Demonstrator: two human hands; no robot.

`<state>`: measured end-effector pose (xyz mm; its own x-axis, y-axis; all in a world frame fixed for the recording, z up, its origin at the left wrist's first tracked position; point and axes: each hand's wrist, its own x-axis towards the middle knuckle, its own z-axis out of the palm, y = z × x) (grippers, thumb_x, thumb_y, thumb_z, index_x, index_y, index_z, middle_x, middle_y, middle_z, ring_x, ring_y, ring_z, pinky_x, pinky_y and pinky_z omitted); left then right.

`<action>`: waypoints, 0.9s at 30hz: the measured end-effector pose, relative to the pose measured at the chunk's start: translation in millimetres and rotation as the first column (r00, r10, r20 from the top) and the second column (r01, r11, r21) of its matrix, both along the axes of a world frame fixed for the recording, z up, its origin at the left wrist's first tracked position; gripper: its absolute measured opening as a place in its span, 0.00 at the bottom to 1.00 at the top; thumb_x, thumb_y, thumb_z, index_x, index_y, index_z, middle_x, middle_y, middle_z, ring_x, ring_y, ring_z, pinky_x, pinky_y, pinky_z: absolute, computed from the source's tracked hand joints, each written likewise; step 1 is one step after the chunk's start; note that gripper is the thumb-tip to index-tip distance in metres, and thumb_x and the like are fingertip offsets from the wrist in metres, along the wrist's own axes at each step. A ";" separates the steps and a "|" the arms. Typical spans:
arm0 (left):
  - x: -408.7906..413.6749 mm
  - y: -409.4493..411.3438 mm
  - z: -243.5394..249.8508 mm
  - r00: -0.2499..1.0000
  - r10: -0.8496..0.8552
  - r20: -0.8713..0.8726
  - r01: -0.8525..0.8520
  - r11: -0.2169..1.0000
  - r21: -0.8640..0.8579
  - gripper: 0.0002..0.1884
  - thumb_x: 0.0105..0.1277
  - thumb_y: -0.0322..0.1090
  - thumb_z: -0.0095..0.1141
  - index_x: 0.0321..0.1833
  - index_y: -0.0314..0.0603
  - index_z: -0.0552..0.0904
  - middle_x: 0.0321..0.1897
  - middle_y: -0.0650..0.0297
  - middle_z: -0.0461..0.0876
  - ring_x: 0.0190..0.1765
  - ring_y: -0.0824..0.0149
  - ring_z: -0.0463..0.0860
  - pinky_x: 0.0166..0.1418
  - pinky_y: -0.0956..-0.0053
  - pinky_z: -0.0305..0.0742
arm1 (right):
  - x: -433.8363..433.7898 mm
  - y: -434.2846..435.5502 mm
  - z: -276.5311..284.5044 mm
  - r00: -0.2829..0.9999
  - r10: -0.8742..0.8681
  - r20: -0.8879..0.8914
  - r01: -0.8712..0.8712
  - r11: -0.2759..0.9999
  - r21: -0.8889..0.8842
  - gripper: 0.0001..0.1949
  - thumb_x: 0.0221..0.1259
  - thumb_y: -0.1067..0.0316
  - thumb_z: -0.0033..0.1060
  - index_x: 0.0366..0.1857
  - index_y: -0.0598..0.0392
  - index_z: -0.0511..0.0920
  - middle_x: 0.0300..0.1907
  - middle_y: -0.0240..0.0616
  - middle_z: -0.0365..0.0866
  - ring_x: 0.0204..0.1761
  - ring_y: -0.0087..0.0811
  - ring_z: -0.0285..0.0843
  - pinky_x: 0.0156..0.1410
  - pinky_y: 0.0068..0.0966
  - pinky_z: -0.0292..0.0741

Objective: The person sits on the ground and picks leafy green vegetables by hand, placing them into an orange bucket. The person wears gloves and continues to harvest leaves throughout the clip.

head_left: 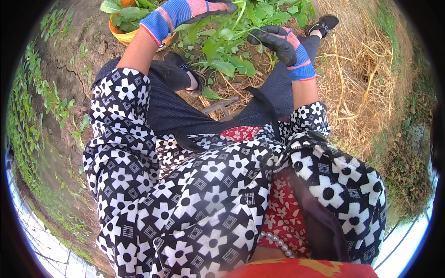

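Leafy green plants grow in a thick patch between my spread legs. My left hand, in a blue and pink knit glove with a dark coated palm, reaches over the patch from the left. Its fingers lie against the leaves near the top edge, and their grip is not clear. My right hand wears the matching glove. Its fingers are curled at the right side of the patch, pinching thin green stems. Beside my left wrist stands an orange-yellow bucket holding picked leaves, partly hidden by my forearm.
I sit low, with a bar frame under me. Dry straw covers the ground on the right. Bare cracked soil with rows of small plants lies on the left. My dark shoes flank the patch.
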<state>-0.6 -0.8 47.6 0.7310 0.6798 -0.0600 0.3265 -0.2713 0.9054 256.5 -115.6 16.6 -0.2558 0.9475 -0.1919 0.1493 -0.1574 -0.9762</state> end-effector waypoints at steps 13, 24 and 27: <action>-2.7 9.2 -9.3 0.976 0.192 0.108 -0.161 0.956 -0.245 0.16 0.62 0.38 0.62 0.49 0.35 0.83 0.33 0.68 0.85 0.34 0.77 0.79 0.39 0.79 0.75 | 46.0 31.1 -41.5 0.912 -0.408 -0.051 0.411 0.908 0.082 0.13 0.62 0.69 0.60 0.46 0.66 0.79 0.44 0.47 0.83 0.46 0.34 0.83 0.55 0.27 0.78; 4.4 5.8 -24.9 0.996 0.080 0.049 -0.073 0.990 -0.124 0.16 0.63 0.39 0.61 0.49 0.37 0.83 0.36 0.63 0.87 0.37 0.75 0.82 0.43 0.77 0.76 | -18.3 26.0 3.3 0.970 -0.225 0.093 0.155 0.866 0.476 0.16 0.65 0.66 0.60 0.55 0.56 0.78 0.47 0.32 0.82 0.52 0.22 0.75 0.60 0.19 0.70; 10.7 -3.7 -14.9 0.998 0.061 -0.018 -0.062 0.996 -0.070 0.15 0.63 0.39 0.61 0.49 0.38 0.83 0.34 0.64 0.87 0.36 0.75 0.82 0.43 0.77 0.76 | -36.5 21.0 9.7 0.966 -0.247 0.075 0.205 0.910 0.359 0.16 0.63 0.64 0.63 0.53 0.58 0.79 0.46 0.32 0.83 0.49 0.22 0.78 0.56 0.21 0.74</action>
